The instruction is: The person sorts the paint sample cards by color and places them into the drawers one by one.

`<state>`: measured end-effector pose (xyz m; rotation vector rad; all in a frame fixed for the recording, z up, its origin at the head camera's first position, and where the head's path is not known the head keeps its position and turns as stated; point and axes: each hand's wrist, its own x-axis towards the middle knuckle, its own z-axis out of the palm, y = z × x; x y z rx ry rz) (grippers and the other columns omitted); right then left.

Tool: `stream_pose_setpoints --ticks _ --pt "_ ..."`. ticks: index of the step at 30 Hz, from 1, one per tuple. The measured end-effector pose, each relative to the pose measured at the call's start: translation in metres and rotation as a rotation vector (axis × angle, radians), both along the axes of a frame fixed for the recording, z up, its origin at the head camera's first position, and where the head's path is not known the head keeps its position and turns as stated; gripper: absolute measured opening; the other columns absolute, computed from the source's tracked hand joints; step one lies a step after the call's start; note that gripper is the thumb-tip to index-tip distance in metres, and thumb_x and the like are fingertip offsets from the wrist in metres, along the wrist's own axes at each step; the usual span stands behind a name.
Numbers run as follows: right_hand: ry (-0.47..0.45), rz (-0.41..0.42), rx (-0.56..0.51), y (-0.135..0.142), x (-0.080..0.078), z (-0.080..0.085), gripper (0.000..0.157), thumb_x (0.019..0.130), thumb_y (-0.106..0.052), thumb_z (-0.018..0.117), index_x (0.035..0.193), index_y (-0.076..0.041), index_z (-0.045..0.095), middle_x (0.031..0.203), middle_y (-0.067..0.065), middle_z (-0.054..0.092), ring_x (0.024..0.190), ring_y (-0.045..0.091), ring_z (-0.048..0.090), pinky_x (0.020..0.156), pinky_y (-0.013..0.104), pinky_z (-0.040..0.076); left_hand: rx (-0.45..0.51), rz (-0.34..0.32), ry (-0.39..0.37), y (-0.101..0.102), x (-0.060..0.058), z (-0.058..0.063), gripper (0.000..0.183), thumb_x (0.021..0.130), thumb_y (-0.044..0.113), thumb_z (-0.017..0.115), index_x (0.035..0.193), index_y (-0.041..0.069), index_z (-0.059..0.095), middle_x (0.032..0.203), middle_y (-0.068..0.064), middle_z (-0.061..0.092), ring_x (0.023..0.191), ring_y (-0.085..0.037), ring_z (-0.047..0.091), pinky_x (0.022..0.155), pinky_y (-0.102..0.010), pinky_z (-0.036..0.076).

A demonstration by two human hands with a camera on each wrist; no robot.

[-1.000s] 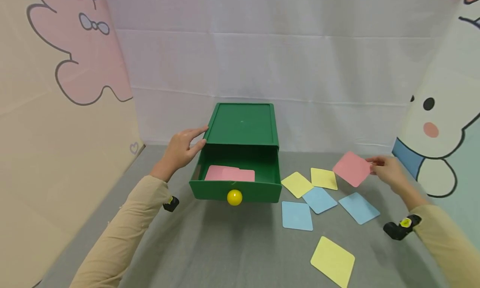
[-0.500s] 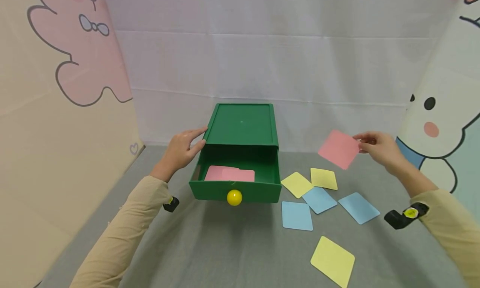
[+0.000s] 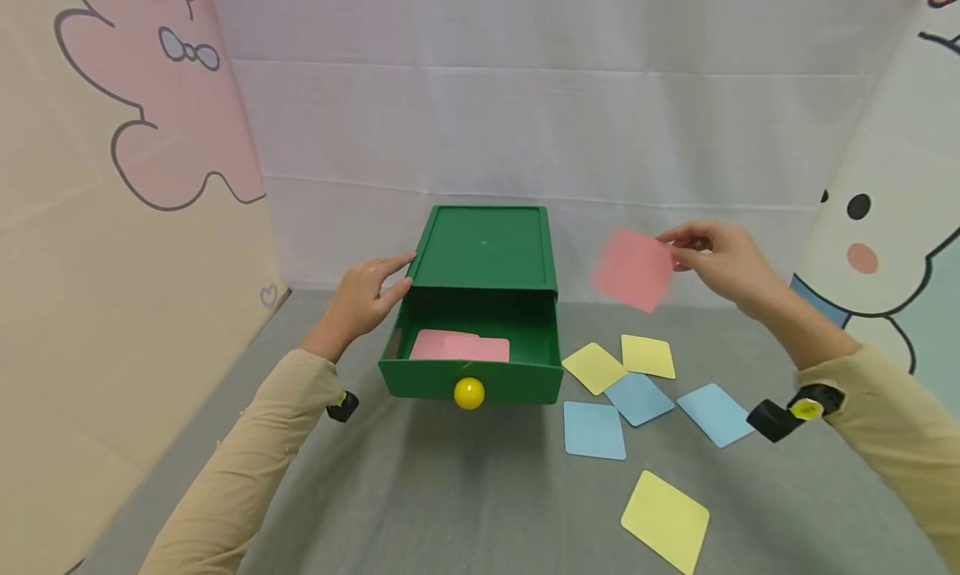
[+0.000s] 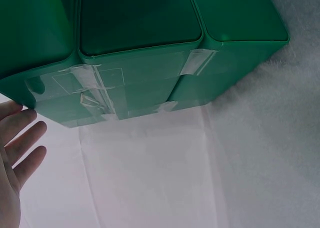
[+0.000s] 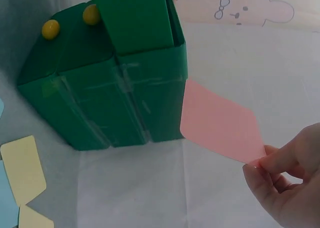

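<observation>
A green drawer cabinet (image 3: 483,246) stands at the centre, its top drawer (image 3: 420,378) pulled out by the yellow knob side. Pink cards (image 3: 457,347) lie inside that drawer. My left hand (image 3: 362,298) touches the cabinet's left side near the top edge, fingers fairly straight; the left wrist view shows the fingertips (image 4: 37,130) beside the taped green wall. Between thumb and fingers, my right hand (image 3: 723,262) pinches a pink card (image 3: 636,268) by its corner, raised above the table to the right of the cabinet. In the right wrist view this card (image 5: 217,120) appears beside the cabinet.
On the grey table right of the cabinet lie yellow cards (image 3: 648,357) and blue cards (image 3: 595,431), some overlapping. One yellow card (image 3: 666,522) is nearer the front. The yellow knob (image 3: 469,394) juts from the drawer front. A white cloth wall (image 3: 675,142) stands behind.
My right hand has lifted the pink card and carried it up and leftward, toward the cabinet. The left hand stays at the cabinet's side; the drawer and the table cards have not moved.
</observation>
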<state>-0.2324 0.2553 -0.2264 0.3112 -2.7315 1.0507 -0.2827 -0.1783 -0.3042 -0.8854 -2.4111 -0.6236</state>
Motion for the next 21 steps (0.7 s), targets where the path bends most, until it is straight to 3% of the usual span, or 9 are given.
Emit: stream_pose_setpoints --ticks 5,11,21 --pt "-0.02 0.027 -0.045 -0.027 0.005 0.012 0.028 0.093 -0.011 0.05 0.117 0.002 0.058 0.101 0.017 0.059 0.07 -0.003 0.058 0.068 0.012 0.043 0.016 -0.004 0.011 0.0 0.0 -0.001 0.04 0.09 0.017 0.051 0.126 -0.002 0.053 0.12 -0.02 0.057 0.107 -0.034 0.055 0.09 -0.048 0.044" --pt "-0.047 0.108 -0.101 -0.061 0.008 0.018 0.027 0.093 -0.009 0.05 0.115 0.003 0.058 0.105 0.018 0.059 0.082 0.02 0.06 0.07 0.014 0.047 0.026 -0.011 0.016 0.0 0.001 -0.001 0.04 0.09 0.018 0.051 0.125 -0.002 0.053 0.119 -0.02 0.058 0.106 -0.034 0.055 0.089 -0.049 0.044" --pt "-0.138 0.233 -0.123 -0.103 0.011 0.005 0.024 0.092 -0.005 0.05 0.113 0.001 0.06 0.096 0.014 0.057 0.085 0.023 0.057 0.074 0.028 0.051 0.018 -0.004 0.006 0.0 0.0 -0.001 0.04 0.091 0.018 0.051 0.126 -0.001 0.053 0.12 -0.019 0.057 0.107 -0.034 0.055 0.09 -0.048 0.043"
